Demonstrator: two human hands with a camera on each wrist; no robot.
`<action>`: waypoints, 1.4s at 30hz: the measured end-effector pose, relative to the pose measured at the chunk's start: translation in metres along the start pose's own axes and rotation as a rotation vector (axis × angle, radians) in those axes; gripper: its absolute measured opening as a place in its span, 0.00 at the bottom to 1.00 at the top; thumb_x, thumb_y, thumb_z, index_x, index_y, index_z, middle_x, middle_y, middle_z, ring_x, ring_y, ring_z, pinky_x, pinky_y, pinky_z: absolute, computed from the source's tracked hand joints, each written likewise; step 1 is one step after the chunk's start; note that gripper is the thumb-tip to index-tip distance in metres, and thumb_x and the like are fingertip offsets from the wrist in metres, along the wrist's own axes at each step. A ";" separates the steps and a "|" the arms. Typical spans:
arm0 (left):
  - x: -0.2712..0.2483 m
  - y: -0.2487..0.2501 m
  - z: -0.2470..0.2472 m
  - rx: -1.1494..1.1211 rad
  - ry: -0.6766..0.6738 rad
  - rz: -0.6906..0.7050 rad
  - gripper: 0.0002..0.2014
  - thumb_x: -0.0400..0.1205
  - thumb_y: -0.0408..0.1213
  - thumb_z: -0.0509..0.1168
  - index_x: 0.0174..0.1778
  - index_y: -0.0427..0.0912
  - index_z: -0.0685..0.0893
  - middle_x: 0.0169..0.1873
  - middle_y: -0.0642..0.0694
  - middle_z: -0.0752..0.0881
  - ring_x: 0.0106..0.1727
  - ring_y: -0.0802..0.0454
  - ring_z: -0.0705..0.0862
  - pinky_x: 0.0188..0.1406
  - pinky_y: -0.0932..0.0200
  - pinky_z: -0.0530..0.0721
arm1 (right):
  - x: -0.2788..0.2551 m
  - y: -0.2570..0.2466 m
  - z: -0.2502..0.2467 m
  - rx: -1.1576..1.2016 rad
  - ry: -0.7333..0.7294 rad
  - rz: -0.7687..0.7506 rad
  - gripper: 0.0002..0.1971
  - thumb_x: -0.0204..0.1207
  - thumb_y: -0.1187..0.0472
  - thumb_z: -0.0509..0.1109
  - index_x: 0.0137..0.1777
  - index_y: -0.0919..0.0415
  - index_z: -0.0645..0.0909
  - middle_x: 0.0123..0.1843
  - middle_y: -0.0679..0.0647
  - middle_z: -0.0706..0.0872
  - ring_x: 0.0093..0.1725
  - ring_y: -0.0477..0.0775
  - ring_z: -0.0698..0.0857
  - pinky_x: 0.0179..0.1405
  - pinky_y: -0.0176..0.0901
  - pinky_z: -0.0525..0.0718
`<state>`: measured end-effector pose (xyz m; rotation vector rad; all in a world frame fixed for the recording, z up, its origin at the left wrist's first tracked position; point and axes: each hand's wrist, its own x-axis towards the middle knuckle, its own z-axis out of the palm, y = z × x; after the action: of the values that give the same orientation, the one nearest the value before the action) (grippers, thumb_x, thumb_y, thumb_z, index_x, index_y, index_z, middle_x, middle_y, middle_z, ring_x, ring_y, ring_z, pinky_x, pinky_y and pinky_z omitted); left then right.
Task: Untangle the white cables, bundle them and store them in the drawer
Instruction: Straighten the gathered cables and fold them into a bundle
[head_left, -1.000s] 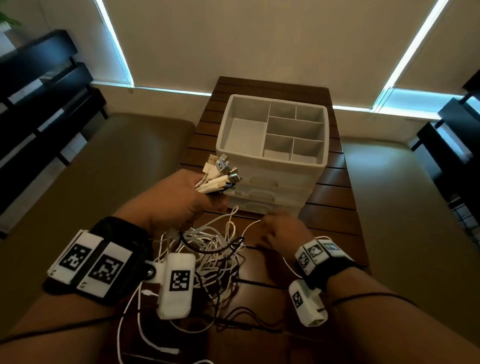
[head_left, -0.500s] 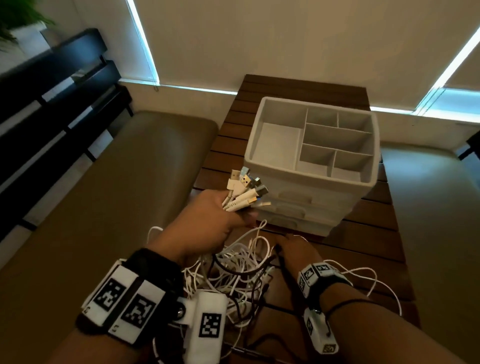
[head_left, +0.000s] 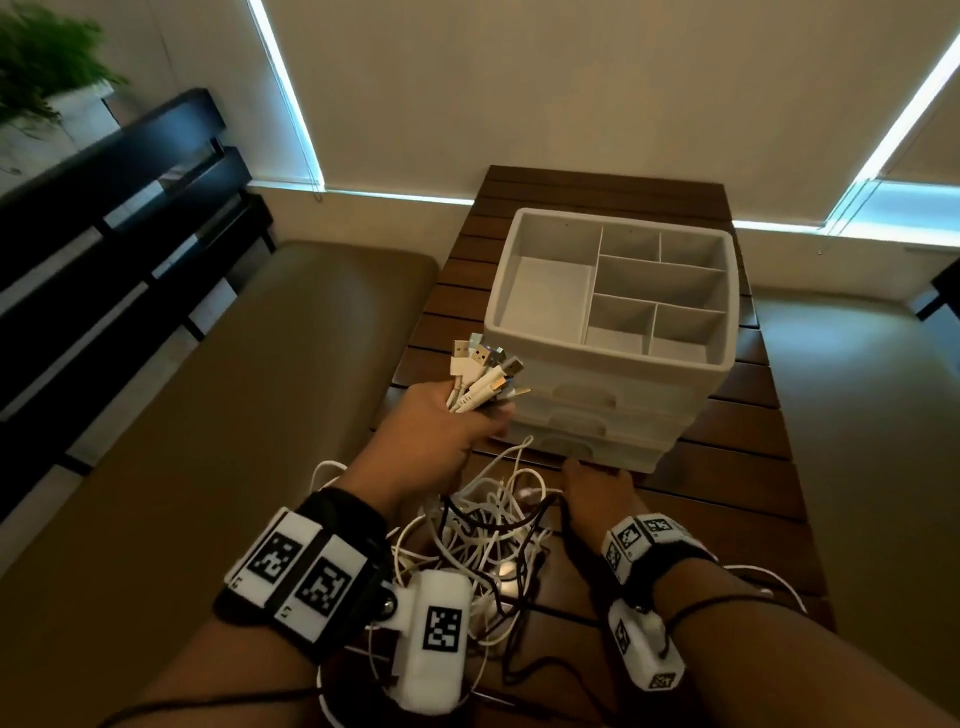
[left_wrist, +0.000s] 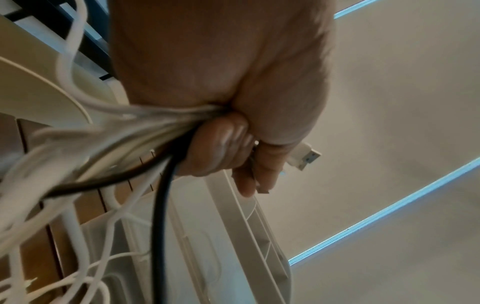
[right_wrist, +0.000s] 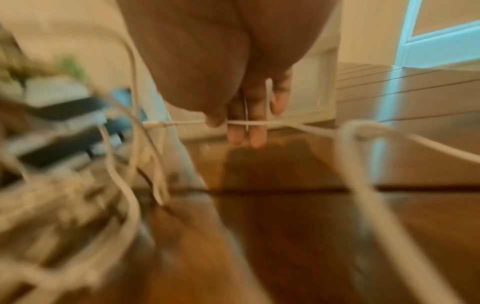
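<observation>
My left hand (head_left: 480, 422) is raised in front of the white drawer unit (head_left: 613, 395) and grips a bunch of white cable ends (head_left: 483, 375), USB plugs fanned upward. In the left wrist view that fist (left_wrist: 233, 148) closes round the white strands (left_wrist: 145, 121), and a black cable (left_wrist: 159, 205) hangs beside them. The tangle of white cables (head_left: 488, 530) lies on the wooden table (head_left: 727, 467) between my wrists. My right hand (head_left: 592, 475) is low, just before the bottom drawer. There my right hand (right_wrist: 233, 123) pinches one thin white cable (right_wrist: 280, 123) between thumb and fingers.
The drawer unit's top is an open divided tray (head_left: 545, 291) with nothing in it; its drawers are closed. A tan cushioned bench (head_left: 208, 415) runs along the table's left, with a black shelf (head_left: 104, 208) and a plant (head_left: 47, 57) beyond. Dark sensor leads mix into the tangle.
The head view has swung, so the drawer unit sits further right. My left hand keeps its grip on the plug ends. A cable loop now trails right of my right wrist.
</observation>
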<state>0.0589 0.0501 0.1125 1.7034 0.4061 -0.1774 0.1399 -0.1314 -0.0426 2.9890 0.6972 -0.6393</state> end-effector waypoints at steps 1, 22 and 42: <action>-0.001 0.001 0.000 -0.043 0.009 -0.005 0.09 0.80 0.41 0.71 0.39 0.41 0.83 0.19 0.52 0.70 0.19 0.56 0.66 0.17 0.64 0.65 | -0.005 0.000 -0.014 0.158 0.033 0.019 0.13 0.80 0.63 0.60 0.63 0.62 0.73 0.60 0.60 0.84 0.58 0.61 0.84 0.58 0.51 0.78; -0.057 0.042 0.044 -0.480 -0.086 0.096 0.15 0.71 0.50 0.74 0.26 0.47 0.79 0.23 0.50 0.74 0.23 0.55 0.70 0.21 0.60 0.65 | -0.163 -0.074 -0.127 1.369 0.556 -0.086 0.05 0.73 0.61 0.76 0.40 0.55 0.82 0.36 0.54 0.89 0.37 0.51 0.88 0.39 0.48 0.88; -0.099 0.145 0.022 -0.108 0.144 0.621 0.08 0.76 0.35 0.75 0.35 0.46 0.83 0.18 0.59 0.80 0.17 0.66 0.73 0.17 0.69 0.71 | -0.169 0.002 -0.183 0.796 0.589 -0.224 0.14 0.80 0.60 0.68 0.32 0.48 0.79 0.32 0.50 0.86 0.31 0.37 0.82 0.32 0.26 0.76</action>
<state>0.0224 -0.0059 0.2767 1.6625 -0.0223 0.4145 0.0737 -0.1865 0.1908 3.9399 0.9969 0.0260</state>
